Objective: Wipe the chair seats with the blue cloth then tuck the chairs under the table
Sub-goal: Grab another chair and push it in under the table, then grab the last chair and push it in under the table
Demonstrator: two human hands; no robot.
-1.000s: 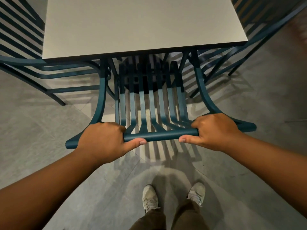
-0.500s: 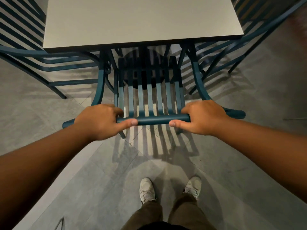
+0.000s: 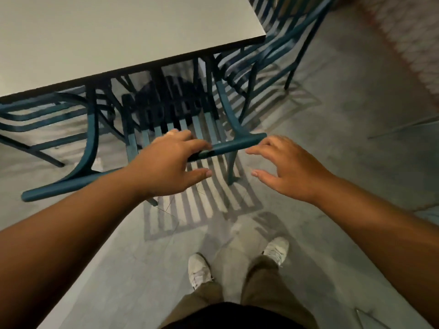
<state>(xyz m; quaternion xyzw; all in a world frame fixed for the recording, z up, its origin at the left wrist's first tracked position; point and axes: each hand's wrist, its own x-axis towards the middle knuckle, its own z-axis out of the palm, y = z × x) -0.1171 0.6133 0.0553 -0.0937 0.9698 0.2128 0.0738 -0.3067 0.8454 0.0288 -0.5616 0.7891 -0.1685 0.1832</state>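
The dark teal metal chair with a slatted back [image 3: 228,146] stands right in front of me. Its seat is pushed under the flat pale grey table [image 3: 114,34], and only the back and its curved side posts stick out past the table's dark edge. The top rail of the chair is a thick round bar that runs from low on my left up to my right. The slats go down from it, and they make stripe shadows on the grey stone floor [image 3: 356,143]. My left hand [image 3: 166,162] is over the top rail, palm down. Its fingers are spread and only a little bent, and they reach over the bar near the slats. I cannot tell if they touch the bar. My thumb sticks out below it, so I am not gripping it. My right hand [image 3: 288,169] is just past the right end of the rail, in the air. Its fingers are loose and a bit curled, and it holds nothing. More teal slatted chairs [image 3: 273,58] sit at the other sides of the table. My white shoes [image 3: 199,269] are on the floor below.
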